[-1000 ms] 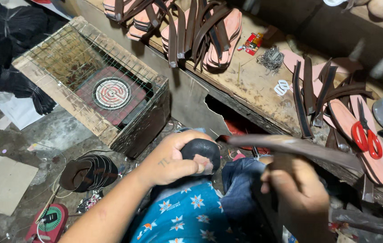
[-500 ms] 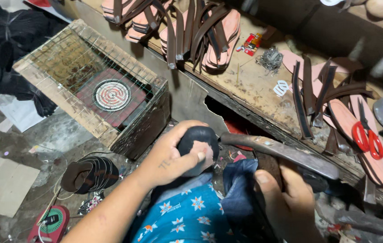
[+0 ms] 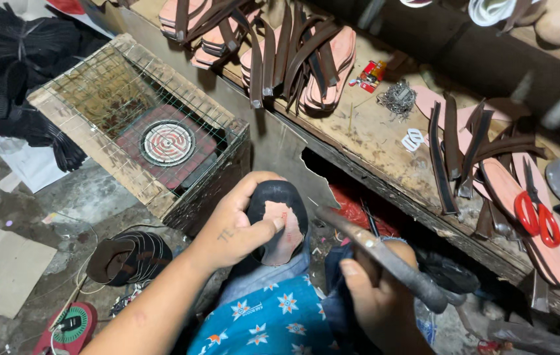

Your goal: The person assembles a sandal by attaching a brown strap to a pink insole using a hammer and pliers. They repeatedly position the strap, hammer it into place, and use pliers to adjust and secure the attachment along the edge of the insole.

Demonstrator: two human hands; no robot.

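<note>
Bare forearms, no sleeves; small dark tattoo on the left hand (image 3: 237,227); right hand (image 3: 375,299) unadorned; blue floral cloth over the lap

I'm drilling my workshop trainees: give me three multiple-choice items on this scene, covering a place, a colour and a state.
1. Where do the red-handled scissors lie?
A on a pink sandal sole at the wooden bench's right
B in the wire cage
C on the floor

2. What colour is the flower-printed cloth?
A yellow
B blue
C white

3. What does the left hand do?
A hangs free
B grips the dark rounded shoe form
C holds scissors

A: they rest on the sole. B: blue with pale flowers. B: fingers wrap it.
</note>
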